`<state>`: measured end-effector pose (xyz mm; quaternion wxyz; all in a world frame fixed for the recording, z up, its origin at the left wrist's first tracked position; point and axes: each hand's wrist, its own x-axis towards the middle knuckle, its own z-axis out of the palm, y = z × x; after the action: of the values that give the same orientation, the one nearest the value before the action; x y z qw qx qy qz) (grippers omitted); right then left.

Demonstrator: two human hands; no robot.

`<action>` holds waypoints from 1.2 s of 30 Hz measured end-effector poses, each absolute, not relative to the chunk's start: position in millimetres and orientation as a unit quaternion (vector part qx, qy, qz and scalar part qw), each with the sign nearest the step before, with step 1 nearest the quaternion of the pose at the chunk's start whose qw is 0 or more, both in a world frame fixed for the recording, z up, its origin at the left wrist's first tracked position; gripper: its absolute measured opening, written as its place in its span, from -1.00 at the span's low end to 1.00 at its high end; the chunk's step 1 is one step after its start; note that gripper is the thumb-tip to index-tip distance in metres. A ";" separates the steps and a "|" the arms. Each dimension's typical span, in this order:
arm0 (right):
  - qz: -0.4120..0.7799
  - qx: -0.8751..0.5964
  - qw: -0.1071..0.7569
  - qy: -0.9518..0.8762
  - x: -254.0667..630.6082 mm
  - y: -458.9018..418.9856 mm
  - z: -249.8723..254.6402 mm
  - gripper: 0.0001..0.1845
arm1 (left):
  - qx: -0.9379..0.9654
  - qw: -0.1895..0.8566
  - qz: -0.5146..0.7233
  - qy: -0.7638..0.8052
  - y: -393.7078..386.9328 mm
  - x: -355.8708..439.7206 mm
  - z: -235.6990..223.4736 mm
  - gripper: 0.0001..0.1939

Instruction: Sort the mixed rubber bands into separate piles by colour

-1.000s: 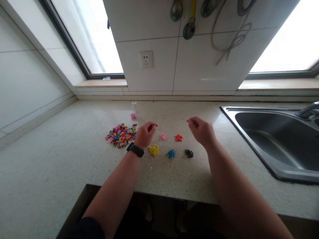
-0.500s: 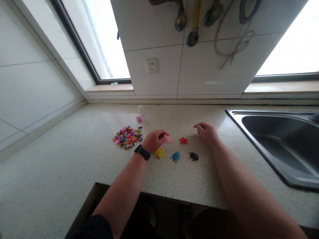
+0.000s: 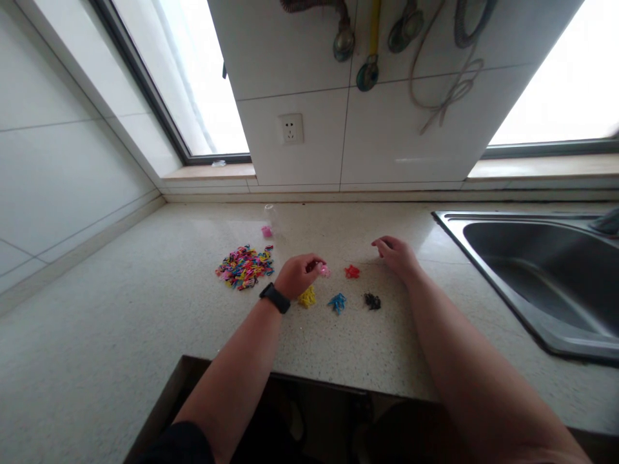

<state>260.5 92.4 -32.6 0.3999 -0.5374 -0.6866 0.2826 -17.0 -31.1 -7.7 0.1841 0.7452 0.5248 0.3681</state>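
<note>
My left hand (image 3: 297,274), with a dark watch on its wrist, has its fingers pinched at a pile of small pink pieces (image 3: 324,270). Whatever is between the fingertips is hidden. My right hand (image 3: 395,254) rests on the counter, fingers loosely bent and slightly apart, nothing seen in them. Between the hands lies a red pile (image 3: 352,272). Nearer me are a yellow pile (image 3: 306,297), partly behind my left hand, a blue pile (image 3: 337,303) and a black pile (image 3: 372,301). Left of my left hand spreads a larger mixed-colour heap (image 3: 245,267) of little band-like pieces.
A clear container (image 3: 271,218) stands behind the heap, with something pink (image 3: 267,231) at its base. To the right is a steel sink (image 3: 445,222) set in the speckled counter (image 3: 120,309). A wall socket (image 3: 291,129) and pipe ends (image 3: 344,44) are on the tiled wall.
The whole view has shifted slightly. My left hand stays at the pink pile, and my right hand keeps its place on the counter. The piles look the same.
</note>
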 end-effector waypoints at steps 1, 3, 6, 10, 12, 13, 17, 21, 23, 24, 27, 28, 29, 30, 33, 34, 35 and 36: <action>0.283 -0.536 0.403 -0.686 260.5 92.5 -32.6 -0.59 | 0.745 0.183 0.369 0.525 -32.4 -15.6 -7.0 -0.78; 0.281 -0.535 0.407 -0.685 260.4 92.7 -32.5 -0.59 | 0.747 0.178 0.370 0.523 -35.0 -13.7 -3.0 -0.77; 0.282 -0.539 0.403 -0.684 259.6 92.7 -31.5 -0.60 | 0.762 0.167 0.361 0.511 -37.0 -19.2 11.2 -0.78; 0.284 -0.542 0.400 -0.682 258.9 93.3 -30.6 -0.60 | 0.770 0.139 0.350 0.515 -33.1 -56.5 35.9 -0.79; 0.279 -0.541 0.397 -0.687 259.0 94.3 -31.1 -0.60 | 0.751 0.100 0.351 0.551 -29.7 -87.8 43.1 -0.78; 0.277 -0.541 0.395 -0.689 259.0 94.8 -31.4 -0.60 | 0.741 0.085 0.349 0.568 -28.1 -105.4 44.4 -0.77; 0.269 -0.548 0.389 -0.690 259.2 96.5 -33.2 -0.60 | 0.700 0.057 0.300 0.646 -24.4 -174.7 36.0 -0.74; 0.258 -0.550 0.379 -0.698 259.9 99.1 -36.0 -0.61 | 0.677 0.052 0.209 0.703 -25.1 -219.3 18.9 -0.66; 0.253 -0.552 0.373 -0.701 260.5 100.8 -37.8 -0.61 | 0.675 0.052 0.180 0.713 -26.1 -228.7 11.7 -0.64; 0.251 -0.554 0.372 -0.701 260.8 101.4 -38.7 -0.61 | 0.677 0.054 0.171 0.714 -26.5 -230.8 8.7 -0.64; 0.250 -0.553 0.376 -0.701 261.3 102.1 -40.2 -0.61 | 0.681 0.054 0.156 0.713 -26.8 -232.3 1.5 -0.65; 0.251 -0.550 0.378 -0.701 261.2 101.9 -40.1 -0.62 | 0.682 0.052 0.152 0.714 -26.5 -232.2 -0.5 -0.65; 0.251 -0.548 0.379 -0.702 261.1 101.6 -39.9 -0.62 | 0.681 0.050 0.148 0.715 -26.1 -232.1 -2.4 -0.65; 0.250 -0.546 0.379 -0.704 260.9 101.1 -39.5 -0.62 | 0.679 0.047 0.145 0.718 -25.4 -232.1 -4.2 -0.65; 0.251 -0.547 0.377 -0.704 260.3 99.9 -38.5 -0.61 | 0.668 0.033 0.139 0.730 -23.2 -231.7 -9.0 -0.67; 0.253 -0.548 0.377 -0.702 260.1 99.7 -38.6 -0.61 | 0.664 0.028 0.138 0.735 -22.5 -231.4 -10.3 -0.67; 0.256 -0.549 0.377 -0.701 259.9 99.6 -38.8 -0.61 | 0.660 0.022 0.137 0.738 -21.8 -230.9 -11.5 -0.68; 0.259 -0.549 0.378 -0.699 259.9 99.6 -39.2 -0.61 | 0.656 0.016 0.136 0.742 -21.2 -230.2 -12.7 -0.68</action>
<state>259.9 99.6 -39.2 0.3782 -0.5491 -0.6989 0.2589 -230.2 -21.2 -12.7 0.0163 0.6564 0.7419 0.1362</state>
